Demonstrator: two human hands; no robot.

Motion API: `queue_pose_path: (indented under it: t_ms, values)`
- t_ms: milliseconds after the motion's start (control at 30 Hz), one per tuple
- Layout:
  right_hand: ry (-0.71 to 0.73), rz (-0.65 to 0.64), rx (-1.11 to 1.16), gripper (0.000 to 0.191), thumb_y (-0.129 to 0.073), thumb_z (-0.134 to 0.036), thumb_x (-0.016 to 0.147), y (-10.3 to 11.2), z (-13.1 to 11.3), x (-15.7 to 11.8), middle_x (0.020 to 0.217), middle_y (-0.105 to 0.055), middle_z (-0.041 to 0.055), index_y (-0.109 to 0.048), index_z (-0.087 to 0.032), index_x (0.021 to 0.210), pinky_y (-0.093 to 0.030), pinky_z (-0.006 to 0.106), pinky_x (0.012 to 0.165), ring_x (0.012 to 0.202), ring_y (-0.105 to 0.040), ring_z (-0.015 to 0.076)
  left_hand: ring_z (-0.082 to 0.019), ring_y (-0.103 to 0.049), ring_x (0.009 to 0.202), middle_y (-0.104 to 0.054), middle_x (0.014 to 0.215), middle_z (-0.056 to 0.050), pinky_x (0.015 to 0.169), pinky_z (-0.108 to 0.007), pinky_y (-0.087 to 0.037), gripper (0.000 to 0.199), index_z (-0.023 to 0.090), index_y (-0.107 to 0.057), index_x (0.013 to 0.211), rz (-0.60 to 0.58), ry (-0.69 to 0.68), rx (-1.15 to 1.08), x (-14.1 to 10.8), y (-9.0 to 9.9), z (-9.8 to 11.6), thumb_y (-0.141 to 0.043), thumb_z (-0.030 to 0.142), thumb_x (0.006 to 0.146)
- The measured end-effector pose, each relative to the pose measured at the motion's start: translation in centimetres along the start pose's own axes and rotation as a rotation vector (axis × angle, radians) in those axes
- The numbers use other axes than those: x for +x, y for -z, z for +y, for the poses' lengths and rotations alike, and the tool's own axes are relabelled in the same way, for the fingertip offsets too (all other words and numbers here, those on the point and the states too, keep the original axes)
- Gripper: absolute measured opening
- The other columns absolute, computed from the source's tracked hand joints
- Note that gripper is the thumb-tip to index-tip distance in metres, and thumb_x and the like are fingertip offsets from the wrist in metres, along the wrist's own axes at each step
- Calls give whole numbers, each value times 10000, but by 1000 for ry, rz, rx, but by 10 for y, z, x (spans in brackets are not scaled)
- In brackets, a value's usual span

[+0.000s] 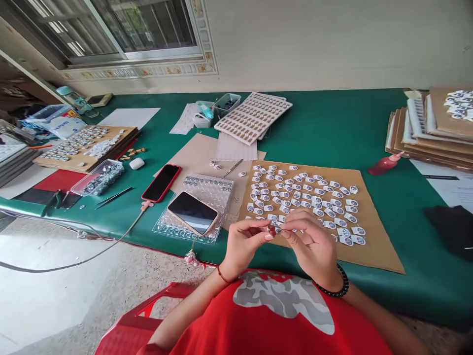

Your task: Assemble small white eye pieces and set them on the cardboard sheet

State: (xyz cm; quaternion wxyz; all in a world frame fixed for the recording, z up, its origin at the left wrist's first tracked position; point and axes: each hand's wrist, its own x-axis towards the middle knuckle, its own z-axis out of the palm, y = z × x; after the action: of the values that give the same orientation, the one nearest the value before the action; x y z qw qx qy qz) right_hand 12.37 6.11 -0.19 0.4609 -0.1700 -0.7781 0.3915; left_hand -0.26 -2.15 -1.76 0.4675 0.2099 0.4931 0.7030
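Both my hands meet above the front edge of the green table, fingertips almost touching. My left hand (pixel 246 242) pinches a small shiny metal piece (pixel 272 229) between thumb and forefinger. From the other side my right hand (pixel 312 241) closes thumb and forefinger on the same small piece. Its exact kind is too small to make out. Just beyond my hands a brown cardboard sheet (pixel 373 251) carries many small round parts on white tags (pixel 295 195), laid in loose rows.
Two phones, one red-cased (pixel 161 183) and one pale-cased (pixel 192 213), lie left of my hands with a clear blister sheet (pixel 209 188). Further left are tweezers (pixel 114 197) and a clear box of metal parts (pixel 99 178). A red squeeze bottle (pixel 384 165) lies right. A white slotted tray (pixel 253 116) sits behind.
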Motion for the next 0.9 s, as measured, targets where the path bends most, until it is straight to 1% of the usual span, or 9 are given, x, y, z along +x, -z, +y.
queue_pose_path:
  t_ms: [100,200,400,600,700,800,900]
  values:
    - [73,-12,-95,121,-607,-65,747,-1,-2,3,766,-584,28,-590,-167,810,-437,298,741,820,-516,130,-82,-611,588,-670,658,-46,576,-148,-530,261,189,-731,739,-23,-2,-11,2,-2,-1,-833,273,514]
    - [95,-5,-136,130,-606,-54,749,-4,0,4,769,-582,19,-581,-162,815,-439,291,757,832,-507,119,-79,-614,606,-673,677,-41,590,-142,-527,241,211,-734,739,-31,-16,-19,3,-4,-3,-829,261,524]
    - [100,-2,-137,121,-598,-62,759,-8,2,4,766,-576,22,-575,-163,821,-433,294,747,822,-500,120,-56,-604,648,-671,730,-27,604,-110,-502,216,240,-734,739,-15,-60,-16,4,-2,-5,-823,251,542]
    - [81,22,-116,127,-577,-60,775,-10,3,2,772,-563,29,-561,-169,838,-445,292,723,806,-521,120,-60,-596,648,-657,730,-25,608,-127,-510,232,250,-734,750,-30,-65,-38,4,-6,-7,-824,234,536]
    - [106,48,-137,154,-579,-45,766,-14,7,1,788,-560,32,-556,-168,855,-447,292,723,808,-522,119,-62,-592,626,-652,784,-24,592,-152,-526,227,261,-733,800,-36,-51,-45,4,-8,-9,-794,226,584]
    - [153,77,-188,196,-583,-20,744,-19,11,1,805,-556,36,-544,-165,870,-447,295,733,822,-516,123,-52,-587,631,-634,843,-16,585,-151,-533,240,284,-723,872,-54,-39,-53,4,-8,-10,-755,227,641]
    - [184,91,-241,244,-580,-13,740,-20,13,2,839,-558,49,-529,-163,925,-452,310,753,849,-522,136,-53,-588,655,-620,915,-16,607,-161,-542,290,299,-712,919,-88,-26,-73,2,-8,-10,-752,222,643]
